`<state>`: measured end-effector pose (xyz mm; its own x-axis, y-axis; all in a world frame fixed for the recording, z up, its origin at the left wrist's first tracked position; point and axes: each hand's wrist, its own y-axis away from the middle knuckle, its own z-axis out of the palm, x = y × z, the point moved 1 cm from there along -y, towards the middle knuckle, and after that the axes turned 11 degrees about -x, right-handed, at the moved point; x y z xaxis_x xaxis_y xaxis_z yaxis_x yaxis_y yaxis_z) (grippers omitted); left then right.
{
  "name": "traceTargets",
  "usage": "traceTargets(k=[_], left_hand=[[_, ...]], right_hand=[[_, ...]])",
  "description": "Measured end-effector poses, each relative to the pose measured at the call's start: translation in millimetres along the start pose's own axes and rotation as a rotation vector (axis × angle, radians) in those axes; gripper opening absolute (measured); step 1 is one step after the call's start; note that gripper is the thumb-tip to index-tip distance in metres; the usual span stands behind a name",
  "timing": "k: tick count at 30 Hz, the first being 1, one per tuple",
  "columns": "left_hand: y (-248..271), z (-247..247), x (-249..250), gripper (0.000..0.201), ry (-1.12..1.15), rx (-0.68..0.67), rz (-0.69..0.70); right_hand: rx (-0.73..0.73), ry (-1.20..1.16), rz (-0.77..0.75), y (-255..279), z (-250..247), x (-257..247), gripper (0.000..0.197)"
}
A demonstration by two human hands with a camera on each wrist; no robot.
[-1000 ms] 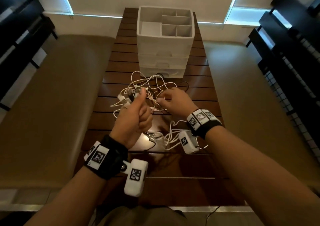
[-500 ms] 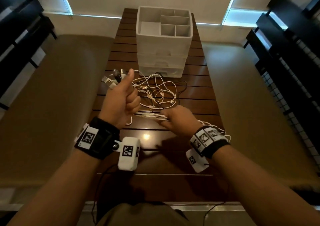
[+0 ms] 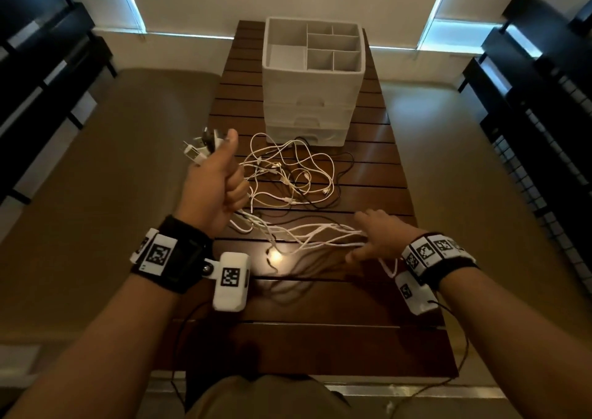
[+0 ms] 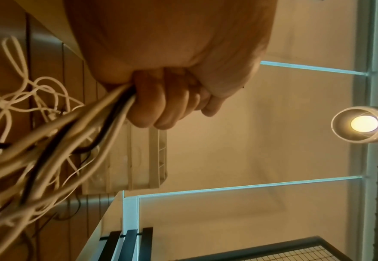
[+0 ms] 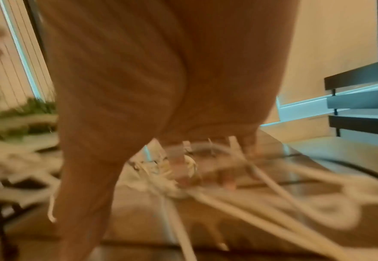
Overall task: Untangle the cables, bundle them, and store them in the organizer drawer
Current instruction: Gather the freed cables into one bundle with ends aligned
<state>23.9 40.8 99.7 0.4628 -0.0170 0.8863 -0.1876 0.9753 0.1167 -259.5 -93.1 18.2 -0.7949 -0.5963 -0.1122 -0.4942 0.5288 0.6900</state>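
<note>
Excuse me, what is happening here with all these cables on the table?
A person is untangling cables on a wooden table. The left hand grips a bunch of them in a fist, plug ends sticking out above the thumb. The right hand has several strands running through its fingers, stretched between the two hands. The rest lies in a loose heap before the white organizer, whose drawers are closed.

We are seeing mostly white cables (image 3: 290, 178) with a few black ones running among them, lying on a dark reddish-brown slatted table (image 3: 378, 290). The organizer (image 3: 312, 82) is showing plain white with pale grey compartments. We are wearing black wrist bands (image 3: 179, 258) carrying white tags printed with black-and-white square patterns, and the floor (image 3: 96, 194) is looking tan
</note>
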Motion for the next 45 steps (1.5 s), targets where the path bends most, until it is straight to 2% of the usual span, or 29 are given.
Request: traceTargets(k=[2, 4, 6, 7, 10, 11, 14, 16, 19, 22, 24, 26, 27, 28, 31, 33, 36, 38, 39, 41, 43, 45], left_hand=[[1, 9, -12, 0.055, -0.009, -0.011, -0.005], [1, 19, -24, 0.051, -0.036, -0.047, 0.005], [-2, 29, -33, 0.047, -0.064, -0.103, 0.039], [-2, 34, -36, 0.046, -0.076, -0.121, 0.052], [-3, 41, -33, 0.046, -0.074, -0.143, 0.056], [-3, 42, -30, 0.047, -0.053, -0.144, 0.044], [-4, 46, -26, 0.054, 0.028, -0.085, -0.005], [-4, 51, -29, 0.057, 0.064, -0.016, -0.025], [-5, 50, -39, 0.056, 0.071, 0.051, -0.054], [-6, 40, -51, 0.055, 0.046, 0.064, -0.127], [-5, 28, -57, 0.055, 0.013, 0.082, -0.178], [-4, 12, -61, 0.052, -0.011, 0.103, -0.199], [-3, 4, -63, 0.050, -0.022, 0.111, -0.205], [-1, -3, -65, 0.048, -0.030, 0.121, -0.214], [8, -15, -71, 0.042, -0.031, 0.157, -0.250], [11, -14, -74, 0.045, -0.025, 0.163, -0.260], [11, -15, -76, 0.047, -0.021, 0.173, -0.256], [10, -17, -77, 0.046, -0.026, 0.162, -0.257], [9, -17, -78, 0.046, -0.036, 0.153, -0.258], [8, -19, -79, 0.047, -0.061, 0.133, -0.261], [6, -19, -80, 0.047, -0.079, 0.123, -0.267], [4, -18, -81, 0.049, -0.090, 0.130, -0.266]], right_hand=[[0.024, -0.045, -0.090, 5, -17, -22, 0.108], [0.158, -0.129, -0.282, 12, -31, -57, 0.111], [0.214, -0.259, -0.484, 17, -35, -98, 0.093], [0.210, -0.363, -0.541, 17, -33, -114, 0.075], [0.208, -0.681, -0.546, 5, -26, -134, 0.017], [0.246, -0.686, -0.528, 0, -23, -134, 0.013], [0.474, -0.484, -0.483, -9, -12, -132, 0.031], [0.530, -0.390, -0.483, -11, -6, -133, 0.030], [0.501, -0.420, -0.516, -18, 5, -131, 0.032], [0.439, -0.328, -0.520, -19, 20, -129, 0.051], [0.275, -0.413, -0.586, -16, 16, -128, 0.047], [-0.013, -0.633, -0.624, -17, -1, -116, 0.044], [-0.076, -0.688, -0.609, -21, -11, -107, 0.043], [-0.040, -0.705, -0.573, -28, -22, -97, 0.040], [0.312, -0.688, -0.358, -62, -45, -74, 0.019], [0.428, -0.570, -0.217, -87, -52, -71, 0.014], [0.453, -0.448, 0.001, -115, -52, -74, 0.012], [0.352, -0.418, 0.114, -128, -44, -74, 0.028], [0.284, -0.377, 0.137, -133, -38, -74, 0.032], [0.252, -0.348, 0.143, -138, -27, -74, 0.024], [0.342, -0.463, 0.109, -139, -23, -72, 0.012], [0.505, -0.656, 0.005, -133, -30, -70, 0.012]])
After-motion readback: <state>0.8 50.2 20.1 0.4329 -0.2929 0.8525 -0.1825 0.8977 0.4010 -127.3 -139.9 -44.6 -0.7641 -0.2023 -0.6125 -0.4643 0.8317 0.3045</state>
